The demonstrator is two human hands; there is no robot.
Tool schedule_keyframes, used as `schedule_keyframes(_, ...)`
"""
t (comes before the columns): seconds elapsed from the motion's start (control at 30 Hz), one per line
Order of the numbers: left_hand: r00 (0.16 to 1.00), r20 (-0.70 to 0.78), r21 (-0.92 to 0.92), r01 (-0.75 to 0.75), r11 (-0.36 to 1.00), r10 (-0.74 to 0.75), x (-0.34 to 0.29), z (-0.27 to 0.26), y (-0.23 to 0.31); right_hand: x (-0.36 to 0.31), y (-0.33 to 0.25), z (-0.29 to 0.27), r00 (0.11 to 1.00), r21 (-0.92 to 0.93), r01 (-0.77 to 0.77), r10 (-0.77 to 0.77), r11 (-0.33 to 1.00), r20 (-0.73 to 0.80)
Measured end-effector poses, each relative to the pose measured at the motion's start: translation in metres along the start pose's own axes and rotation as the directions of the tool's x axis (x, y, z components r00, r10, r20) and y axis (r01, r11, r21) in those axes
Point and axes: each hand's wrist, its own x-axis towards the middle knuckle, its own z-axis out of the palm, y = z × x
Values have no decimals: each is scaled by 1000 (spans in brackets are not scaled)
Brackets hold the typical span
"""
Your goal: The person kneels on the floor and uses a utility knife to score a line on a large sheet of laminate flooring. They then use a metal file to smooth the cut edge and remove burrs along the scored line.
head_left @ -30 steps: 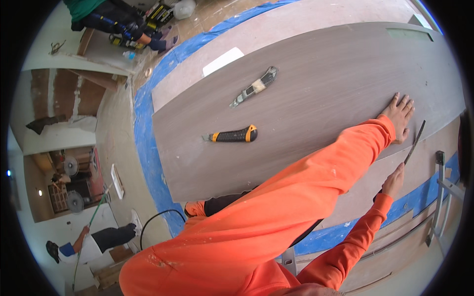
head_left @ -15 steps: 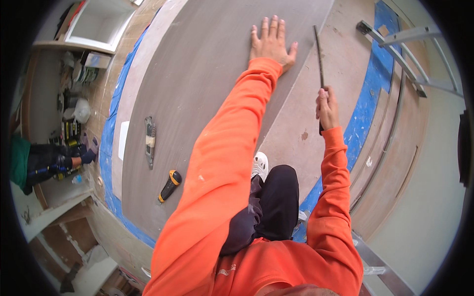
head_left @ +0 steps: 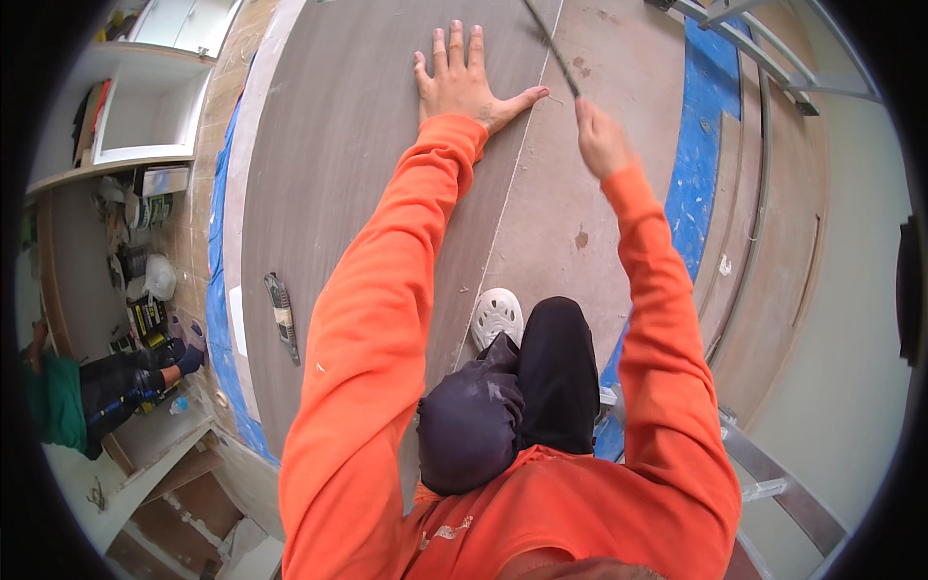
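My left hand [head_left: 459, 92] lies flat on a large grey-brown board [head_left: 329, 145], its fingers spread and its thumb reaching over the board's right edge. In my right hand [head_left: 604, 140] is a long, thin dark file [head_left: 556, 48]; the fingers are closed round its near end, slightly blurred. It slants forward and left, crossing the board's edge, and its far tip runs out of view. Whether it touches the edge I cannot tell. On the board, left of my left sleeve, lies a grey utility knife [head_left: 282, 317] with tape round its handle.
A paler brown sheet [head_left: 580, 232] lies right of the board, then blue sheeting [head_left: 691, 155]. A metal ladder [head_left: 754, 48] reaches in at the upper right. My white shoe [head_left: 498, 314] stands beside the board's edge. At far left are a person in green [head_left: 63, 401] and open cabinets [head_left: 150, 106].
My right hand has moved forward and left, tilting the file from nearly upright in view to slanting across the board's edge. My left thumb now reaches that edge. My sleeve hides the yellow-and-black tool.
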Motion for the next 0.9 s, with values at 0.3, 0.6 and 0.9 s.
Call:
schedule_keyframes(0.3,998,-50,54,-45,998,47,12,13,0,-26,-1,6,993,64,-86,90,994,-73)
schedule_keyframes(0.6,997,-8,100,-70,993,71,17,19,-7,-194,218,61,410,865,-326,882,381,-234)
schedule_keyframes(0.9,999,11,119,-43,992,42,20,13,-12,-157,212,77,193,807,-519,958,281,-210)
